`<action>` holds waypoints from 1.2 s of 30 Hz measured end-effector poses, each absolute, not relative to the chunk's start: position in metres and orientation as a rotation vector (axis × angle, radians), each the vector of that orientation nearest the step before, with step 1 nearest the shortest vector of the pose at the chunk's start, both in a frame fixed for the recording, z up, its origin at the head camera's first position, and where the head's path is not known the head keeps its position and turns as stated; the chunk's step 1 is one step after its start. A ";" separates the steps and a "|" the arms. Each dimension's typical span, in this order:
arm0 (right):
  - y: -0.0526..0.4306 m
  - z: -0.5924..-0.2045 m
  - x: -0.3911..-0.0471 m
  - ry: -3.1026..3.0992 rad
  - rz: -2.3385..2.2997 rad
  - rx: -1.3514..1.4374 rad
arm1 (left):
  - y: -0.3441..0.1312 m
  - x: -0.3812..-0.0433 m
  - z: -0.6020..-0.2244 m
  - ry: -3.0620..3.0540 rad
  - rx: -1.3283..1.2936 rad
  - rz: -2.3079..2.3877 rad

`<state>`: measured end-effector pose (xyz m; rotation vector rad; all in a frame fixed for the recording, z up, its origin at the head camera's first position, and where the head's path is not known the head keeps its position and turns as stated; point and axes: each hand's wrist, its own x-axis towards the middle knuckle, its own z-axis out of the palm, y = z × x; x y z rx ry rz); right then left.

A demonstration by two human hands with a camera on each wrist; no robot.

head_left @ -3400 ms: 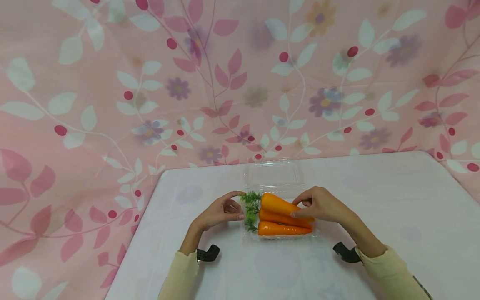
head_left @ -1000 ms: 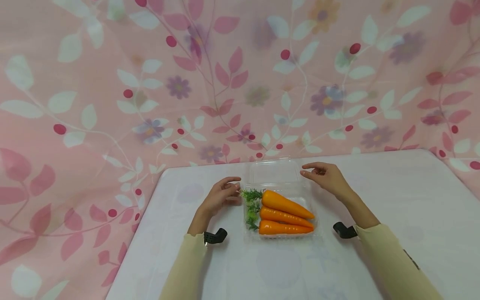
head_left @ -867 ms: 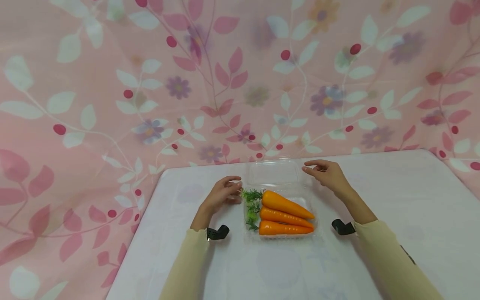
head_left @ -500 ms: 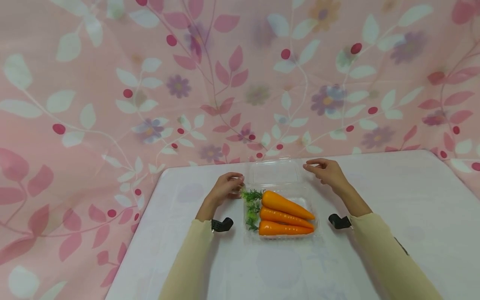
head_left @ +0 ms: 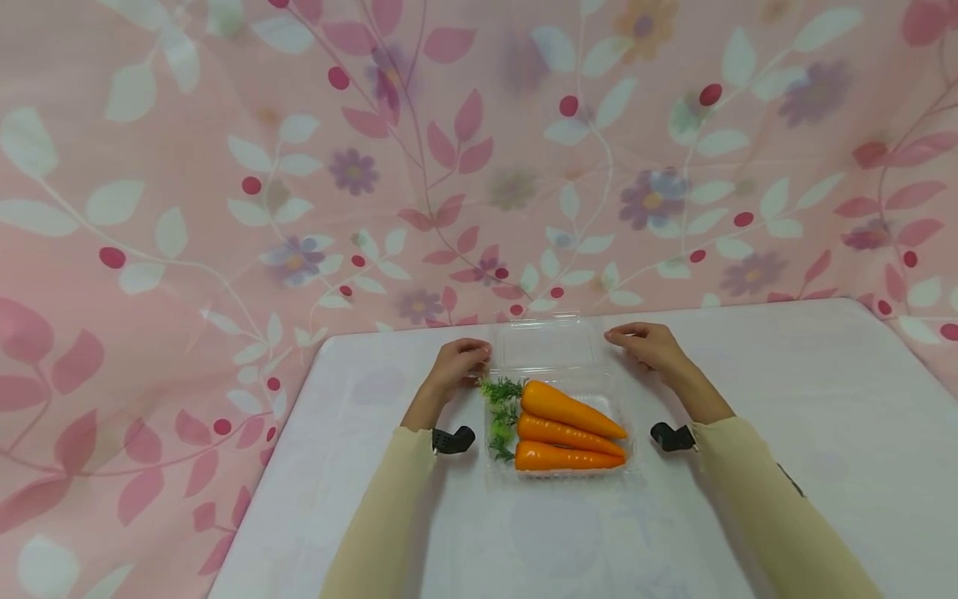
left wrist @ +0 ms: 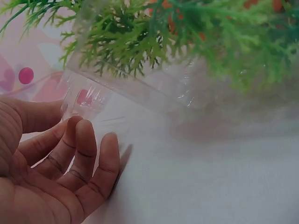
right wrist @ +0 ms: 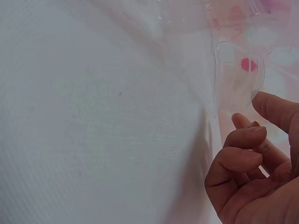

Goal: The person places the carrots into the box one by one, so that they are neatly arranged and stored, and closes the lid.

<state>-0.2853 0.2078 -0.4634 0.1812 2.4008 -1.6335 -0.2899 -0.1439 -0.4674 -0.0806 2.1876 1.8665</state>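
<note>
Three orange carrots, a top one [head_left: 572,408], a middle one [head_left: 570,433] and a bottom one [head_left: 569,457], lie side by side in a clear plastic clamshell container [head_left: 554,474]. Their feathery green tops [head_left: 501,420] point left. Behind them the container's lid [head_left: 550,343] stands open. My left hand [head_left: 454,366] is at the lid's left edge, and in the left wrist view its thumb and forefinger pinch the clear plastic [left wrist: 86,95]. At the right edge my right hand [head_left: 653,345] has thumb and forefinger at the lid's rim [right wrist: 257,77], its other fingers curled.
A white cloth covers the table [head_left: 561,541]. Pink floral fabric [head_left: 479,166] hangs right behind its far edge. Black wrist cameras [head_left: 454,439] sit on both wrists, close to the container's sides.
My right hand has let go of the top carrot and moved back to the lid's right edge. My left hand has moved from beside the green tops up to the lid's left edge.
</note>
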 end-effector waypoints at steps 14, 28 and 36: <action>0.205 -0.450 -0.282 2.388 -1.679 0.154 | -0.145 -0.289 -0.455 2.166 -0.063 1.960; 0.212 -0.419 -0.259 2.624 -1.605 -0.181 | -0.157 -0.278 -0.436 2.275 0.192 1.943; 0.217 -0.409 -0.244 2.752 -1.527 -0.444 | -0.166 -0.255 -0.414 2.469 0.518 1.729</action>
